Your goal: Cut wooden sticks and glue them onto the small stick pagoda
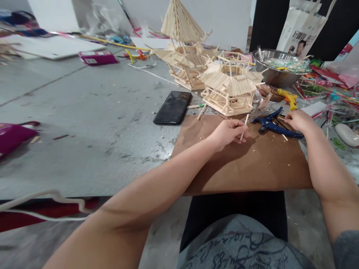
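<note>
My left hand (231, 132) pinches a short wooden stick (244, 127) upright between thumb and fingers, just above the brown board. To its right lies a blue pliers-like hand tool (273, 125) with its handles spread. My right hand (300, 120) is beside that tool, fingertips closed together; a small pale tip shows at them, too small to name for certain. Right behind my left hand stands a low stick-built pavilion model (230, 87) with a slatted roof and an open top. A taller stick-built tower model (185, 48) with a pointed roof rises behind it.
A black phone (173, 108) lies left of the brown board (224, 172). A yellow glue gun (288, 98) and a metal bowl (272, 78) of wrapped bits are at the back right, among scraps. A white mouse-like object (347, 134) lies far right; a purple packet (98, 58) lies back left.
</note>
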`<state>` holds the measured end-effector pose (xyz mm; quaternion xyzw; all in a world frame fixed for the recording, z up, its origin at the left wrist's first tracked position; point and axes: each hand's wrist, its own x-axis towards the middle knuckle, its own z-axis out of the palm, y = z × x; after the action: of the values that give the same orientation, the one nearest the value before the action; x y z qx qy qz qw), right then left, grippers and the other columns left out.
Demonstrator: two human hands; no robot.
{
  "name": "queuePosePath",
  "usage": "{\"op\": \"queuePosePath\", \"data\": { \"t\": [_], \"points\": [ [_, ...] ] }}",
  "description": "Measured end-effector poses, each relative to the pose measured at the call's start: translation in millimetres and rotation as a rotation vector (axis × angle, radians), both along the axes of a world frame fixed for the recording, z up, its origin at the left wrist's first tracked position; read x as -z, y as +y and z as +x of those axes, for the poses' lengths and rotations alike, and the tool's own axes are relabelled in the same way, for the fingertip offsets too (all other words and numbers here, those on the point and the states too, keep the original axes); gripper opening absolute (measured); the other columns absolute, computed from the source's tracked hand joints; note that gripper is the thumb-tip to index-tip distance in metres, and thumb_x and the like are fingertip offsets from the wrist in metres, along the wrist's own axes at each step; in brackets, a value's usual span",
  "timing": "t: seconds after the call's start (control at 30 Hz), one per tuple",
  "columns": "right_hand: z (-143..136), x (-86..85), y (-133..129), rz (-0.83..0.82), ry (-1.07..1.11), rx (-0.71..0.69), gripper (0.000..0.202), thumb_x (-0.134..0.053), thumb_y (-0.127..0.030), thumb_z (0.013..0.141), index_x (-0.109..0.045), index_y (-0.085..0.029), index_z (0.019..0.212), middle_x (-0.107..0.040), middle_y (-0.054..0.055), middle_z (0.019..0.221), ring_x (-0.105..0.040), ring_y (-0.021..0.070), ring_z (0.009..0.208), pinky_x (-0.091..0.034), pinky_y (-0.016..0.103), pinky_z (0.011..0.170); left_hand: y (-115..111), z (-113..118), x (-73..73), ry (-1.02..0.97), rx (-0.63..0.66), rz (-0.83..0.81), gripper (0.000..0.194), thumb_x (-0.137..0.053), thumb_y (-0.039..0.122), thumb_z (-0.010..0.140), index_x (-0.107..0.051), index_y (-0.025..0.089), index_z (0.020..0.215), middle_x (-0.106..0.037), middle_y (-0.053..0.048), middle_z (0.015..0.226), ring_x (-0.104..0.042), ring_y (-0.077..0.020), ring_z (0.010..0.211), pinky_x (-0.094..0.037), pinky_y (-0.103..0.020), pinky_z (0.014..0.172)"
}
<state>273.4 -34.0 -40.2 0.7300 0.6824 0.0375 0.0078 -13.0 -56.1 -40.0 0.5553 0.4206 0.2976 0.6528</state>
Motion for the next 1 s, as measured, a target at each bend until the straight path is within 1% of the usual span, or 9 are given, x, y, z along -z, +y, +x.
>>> {"op": "queuePosePath", "data": {
  "t": [0.1,0.17,0.27,0.3,0.4,0.53,0.67,0.87,1.0],
  "points": [
    [-2.5,-4.8,-0.1,0.092,-0.009,-0.008,0.018,-0.048,-0.024,0.08,-0.063,-0.016,0.083,-0.066,0.014,0.087,-0.058,0.026,0.082,-0.04,0.036,0.068,1.4,-0.1,1.1,0.0,-0.003,0.029,0.014,-0.053,0.017,0.082,-0.056,0.011,0.069,-0.059,0.001,0.058,-0.055,-0.0055,0.045,-0.043,-0.016,0.044],
    [-8.6,-9.3,-1.6,0.245,0.027,-0.067,0.021,-0.045,-0.026,0.083,-0.062,-0.017,0.091,-0.066,0.013,0.089,-0.059,0.0248,0.081,-0.04,0.037,0.071,2.2,-0.2,2.0,-0.007,-0.004,0.034,0.015,-0.054,0.018,0.081,-0.056,0.011,0.069,-0.058,0.001,0.057,-0.055,-0.0057,0.045,-0.043,-0.017,0.044],
    [-29.5,-14.4,-8.5,0.523,0.145,-0.357,0.022,-0.044,-0.03,0.086,-0.063,-0.021,0.091,-0.068,0.007,0.086,-0.059,0.021,0.079,-0.038,0.037,0.078,2.7,-0.4,2.3,-0.024,-0.002,0.011,0.014,-0.054,0.018,0.082,-0.056,0.011,0.07,-0.059,0.001,0.058,-0.056,-0.0064,0.045,-0.043,-0.017,0.045],
    [-39.2,-15.3,-12.2,0.565,0.171,-0.469,0.022,-0.044,-0.031,0.086,-0.064,-0.022,0.088,-0.068,0.006,0.085,-0.059,0.0201,0.08,-0.038,0.037,0.08,2.6,-0.5,2.0,-0.03,-0.003,-0.001,0.014,-0.053,0.018,0.082,-0.056,0.012,0.07,-0.06,0.0,0.058,-0.056,-0.0066,0.046,-0.044,-0.018,0.045],
    [-70.4,-15.1,-24.8,0.54,0.169,-0.666,0.024,-0.044,-0.033,0.087,-0.066,-0.025,0.085,-0.067,0.003,0.082,-0.057,0.0178,0.08,-0.035,0.036,0.082,1.7,-0.5,0.7,-0.042,-0.011,-0.03,0.013,-0.051,0.018,0.083,-0.055,0.012,0.072,-0.061,0.001,0.06,-0.057,-0.007,0.046,-0.044,-0.018,0.045],
    [-98.9,-8.7,-37.4,0.474,0.106,-0.783,0.023,-0.044,-0.025,0.087,-0.067,-0.028,0.087,-0.066,0.001,0.08,-0.054,0.0157,0.082,-0.027,0.037,0.09,1.1,-0.5,0.0,-0.02,-0.011,-0.031,0.013,-0.049,0.015,0.084,-0.055,0.011,0.073,-0.061,0.001,0.059,-0.058,-0.0066,0.046,-0.045,-0.017,0.045],
    [-107.2,0.1,-40.8,0.463,0.074,-0.823,0.025,-0.042,-0.024,0.088,-0.066,-0.027,0.084,-0.067,0.0,0.08,-0.053,0.0154,0.086,-0.022,0.04,0.094,1.9,-1.3,-0.1,0.0,0.043,-0.021,0.01,-0.051,0.014,0.082,-0.055,0.01,0.074,-0.062,0.001,0.061,-0.059,-0.007,0.047,-0.046,-0.017,0.046],
    [-107.4,4.7,-42.2,0.476,0.158,-0.77,0.024,-0.044,-0.039,0.087,-0.063,-0.025,0.082,-0.067,0.0,0.085,-0.053,0.0184,0.096,-0.014,0.046,0.101,3.2,-5.8,-2.4,0.022,0.235,-0.047,0.009,-0.063,0.014,0.074,-0.06,0.008,0.08,-0.065,-0.002,0.063,-0.06,-0.0078,0.05,-0.048,-0.018,0.05],
    [-106.6,2.2,-41.8,0.682,0.302,-0.619,0.04,-0.051,-0.054,0.077,-0.058,-0.022,0.101,-0.06,0.009,0.111,-0.044,0.0267,0.114,-0.017,0.049,0.103,1.8,-5.3,-1.9,-0.013,0.251,-0.074,0.008,-0.063,0.009,0.072,-0.058,0.008,0.078,-0.065,-0.001,0.061,-0.061,-0.0073,0.052,-0.048,-0.018,0.054]
  ]
}}
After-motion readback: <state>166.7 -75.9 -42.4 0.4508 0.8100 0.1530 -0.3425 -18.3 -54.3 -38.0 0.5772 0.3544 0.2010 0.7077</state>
